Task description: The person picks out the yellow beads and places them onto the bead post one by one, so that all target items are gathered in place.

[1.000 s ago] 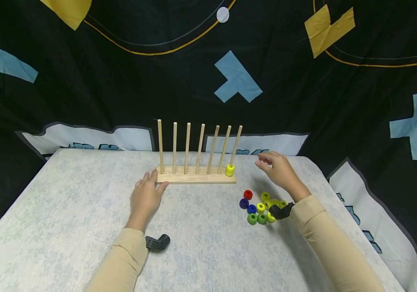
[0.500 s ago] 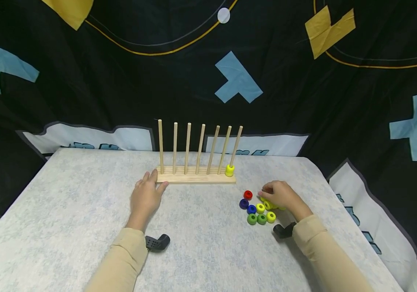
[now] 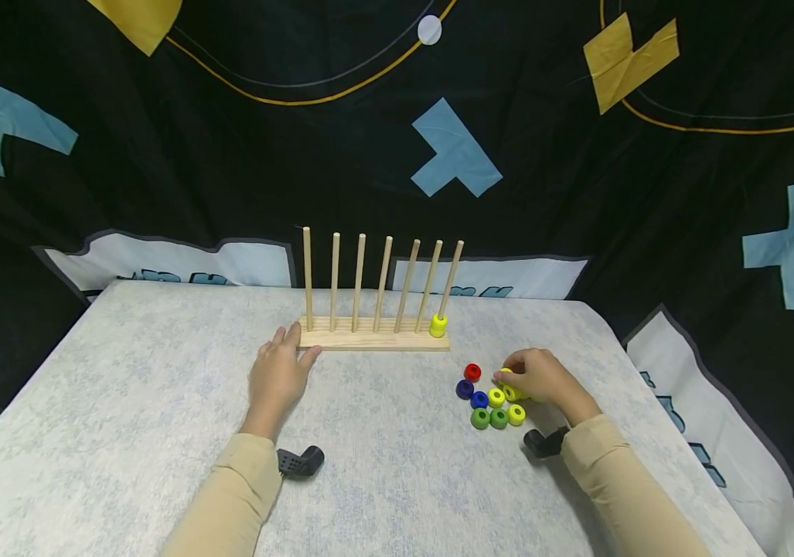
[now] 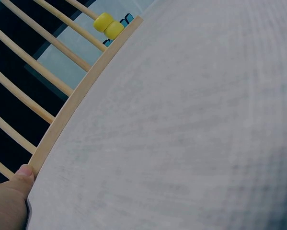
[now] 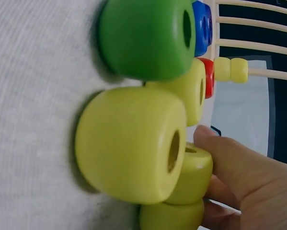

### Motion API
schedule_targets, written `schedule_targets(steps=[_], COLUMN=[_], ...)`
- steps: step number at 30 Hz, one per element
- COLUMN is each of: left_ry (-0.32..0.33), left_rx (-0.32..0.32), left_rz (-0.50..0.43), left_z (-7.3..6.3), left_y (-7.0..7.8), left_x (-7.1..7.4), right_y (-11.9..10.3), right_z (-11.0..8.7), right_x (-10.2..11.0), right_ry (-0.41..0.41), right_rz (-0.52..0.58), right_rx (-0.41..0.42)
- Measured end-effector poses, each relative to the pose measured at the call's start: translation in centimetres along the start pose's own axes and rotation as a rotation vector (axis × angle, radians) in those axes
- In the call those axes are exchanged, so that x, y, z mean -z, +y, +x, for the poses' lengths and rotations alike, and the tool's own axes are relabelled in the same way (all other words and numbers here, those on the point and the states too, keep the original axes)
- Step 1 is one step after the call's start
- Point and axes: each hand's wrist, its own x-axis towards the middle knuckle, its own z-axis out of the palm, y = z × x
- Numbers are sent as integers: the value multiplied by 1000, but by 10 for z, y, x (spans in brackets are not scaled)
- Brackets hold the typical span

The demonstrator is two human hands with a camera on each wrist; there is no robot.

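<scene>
A wooden peg stand (image 3: 374, 339) with a row of upright pegs stands at the table's far side. Two yellow beads (image 4: 109, 26) are stacked on its rightmost peg. My left hand (image 3: 278, 383) holds the stand's left end, its thumb (image 4: 22, 175) against the front edge. Right of the stand, my right hand (image 3: 543, 379) pinches a yellow bead (image 3: 506, 372) at the back of the loose beads; the fingers partly hide it. Closer in the right wrist view are a large-looking yellow bead (image 5: 129, 143) and a green bead (image 5: 143, 38).
Near the right hand lie a red bead (image 3: 472, 373), a purple bead (image 3: 465, 389), a blue bead (image 3: 479, 399), two green beads and several yellow ones. The pale table (image 3: 160, 402) ends at a black curtain (image 3: 299, 155) behind the stand.
My right hand has come down from beside the rightmost peg to the loose beads, and a yellow bead now rises slightly between its fingers. The left hand stays on the stand.
</scene>
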Motion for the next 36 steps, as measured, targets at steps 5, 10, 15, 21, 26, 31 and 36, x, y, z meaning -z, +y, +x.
schedule_targets(steps=[5,10,15,21,26,31,36], left_ry=[-10,-18,-18,-17,-15,-13,-20], left_rx=[-3,-3,1,4,-1,1,3], left_rz=[5,10,4,-2,2,5,8], left_z=[1,1,1,-1,0,0,0], left_y=[0,-1,-1,0,-1,-1,-1], left_x=[1,1,1,0,0,1,0], right_y=[0,1,1,0,-4,-13,-30], right_z=[1,3,6,8,7,12,19], right_x=[0,-3,-5,-6,-1,11,28], right_ry=[2,13,19,36,120,226,323], right_rz=[14,58,89,104,111,130,167], right_rx=[18,44,24,20,55,106,159])
